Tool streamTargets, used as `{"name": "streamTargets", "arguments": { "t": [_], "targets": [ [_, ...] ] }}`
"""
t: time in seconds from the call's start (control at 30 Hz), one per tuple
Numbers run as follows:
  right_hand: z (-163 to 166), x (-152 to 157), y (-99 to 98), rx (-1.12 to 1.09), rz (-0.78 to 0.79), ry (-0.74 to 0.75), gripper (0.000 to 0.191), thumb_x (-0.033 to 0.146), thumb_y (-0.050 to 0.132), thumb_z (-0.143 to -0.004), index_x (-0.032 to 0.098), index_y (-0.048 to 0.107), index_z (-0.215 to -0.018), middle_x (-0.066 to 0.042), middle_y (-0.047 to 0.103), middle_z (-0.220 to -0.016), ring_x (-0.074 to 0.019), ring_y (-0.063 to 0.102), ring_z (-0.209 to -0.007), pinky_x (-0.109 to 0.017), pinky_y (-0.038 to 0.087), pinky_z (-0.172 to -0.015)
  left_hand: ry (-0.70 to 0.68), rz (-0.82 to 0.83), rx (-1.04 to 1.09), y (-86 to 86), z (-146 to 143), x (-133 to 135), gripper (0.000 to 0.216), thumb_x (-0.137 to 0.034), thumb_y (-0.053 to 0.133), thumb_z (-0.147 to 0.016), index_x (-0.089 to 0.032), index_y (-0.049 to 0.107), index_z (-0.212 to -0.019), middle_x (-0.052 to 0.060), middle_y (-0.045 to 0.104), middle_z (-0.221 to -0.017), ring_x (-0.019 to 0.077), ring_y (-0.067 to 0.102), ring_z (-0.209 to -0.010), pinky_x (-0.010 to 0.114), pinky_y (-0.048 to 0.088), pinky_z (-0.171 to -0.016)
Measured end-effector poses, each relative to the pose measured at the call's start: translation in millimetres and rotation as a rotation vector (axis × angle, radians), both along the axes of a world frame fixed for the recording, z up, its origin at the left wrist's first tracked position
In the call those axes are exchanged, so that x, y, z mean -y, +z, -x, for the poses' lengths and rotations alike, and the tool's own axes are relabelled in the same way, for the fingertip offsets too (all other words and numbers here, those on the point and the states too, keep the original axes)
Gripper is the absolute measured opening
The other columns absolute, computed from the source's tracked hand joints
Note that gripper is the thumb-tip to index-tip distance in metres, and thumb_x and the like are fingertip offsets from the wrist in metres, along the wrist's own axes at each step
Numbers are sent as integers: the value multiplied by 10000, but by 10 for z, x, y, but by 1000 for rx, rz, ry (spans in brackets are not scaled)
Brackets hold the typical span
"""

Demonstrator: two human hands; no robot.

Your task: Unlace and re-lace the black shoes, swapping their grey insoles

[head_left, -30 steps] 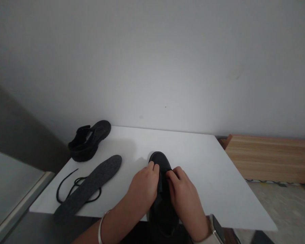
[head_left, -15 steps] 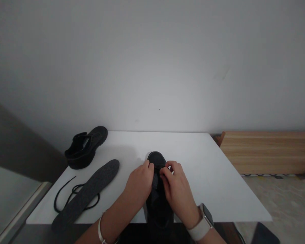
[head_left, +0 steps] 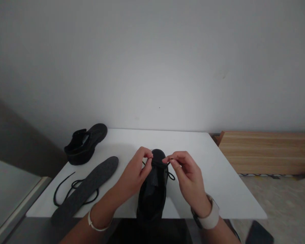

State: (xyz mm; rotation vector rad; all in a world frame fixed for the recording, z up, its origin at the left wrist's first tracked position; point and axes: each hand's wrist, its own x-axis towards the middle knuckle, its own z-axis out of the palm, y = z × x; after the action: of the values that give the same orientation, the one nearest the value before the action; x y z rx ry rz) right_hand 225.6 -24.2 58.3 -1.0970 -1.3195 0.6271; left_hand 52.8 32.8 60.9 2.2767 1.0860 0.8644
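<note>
The left hand point(head_left: 136, 169) reaches over the front of the near shoe point(head_left: 151, 198), its grip narrowed to a pinch of thumb and forefinger. A short bit of dark lace point(head_left: 171, 177) shows in the hollow behind those tips, and they look closed on it, though the detail is very small. The right hand point(head_left: 189, 178) sits just across from it, thumb and forefinger also pinched together – a strand of the same lace runs from the shoe up to this grip, and a small loop hangs just below it, beside the shoe.

The near shoe is black and lies directly below and between the two grips, its toe pointing away from the person and its open heel end at the near edge of the white table point(head_left: 213, 189).

To the left of the left grip lies a flat dark grey insole point(head_left: 87, 189), tilted with its near end past the table edge. A loose black cord point(head_left: 55, 195) curls partly under it. Farther left and beyond the left grip stands the other black shoe point(head_left: 81, 145), toe away – well apart from both hands. A bracelet point(head_left: 90, 220) circles the left wrist; a pale watch band point(head_left: 212, 217) circles the right.
</note>
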Motion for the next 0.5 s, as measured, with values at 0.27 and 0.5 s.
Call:
{"name": "streamTargets", "arguments": {
  "t": [0.27,0.5],
  "targets": [
    [-424,123,647,-399,-432,-216,111,257,764,-861,263,679,-932,44,644,-771,-133,607,-793,-326,506,-908,-40,-27,1083,539,557,48,129,-137,625,-920,-224,550,-978,-62,528,-654,89,430,-496,207,386,-458],
    [-553,235,569,-492,-19,-85,189,303,794,-813,220,633,-868,63,473,-652,-68,388,-533,-150,351,-428,236,101,101,239,680,21,180,-390,587,-940,-224,653,-958,-23,627,-711,135,527,-560,245,373,-521]
  ]
}}
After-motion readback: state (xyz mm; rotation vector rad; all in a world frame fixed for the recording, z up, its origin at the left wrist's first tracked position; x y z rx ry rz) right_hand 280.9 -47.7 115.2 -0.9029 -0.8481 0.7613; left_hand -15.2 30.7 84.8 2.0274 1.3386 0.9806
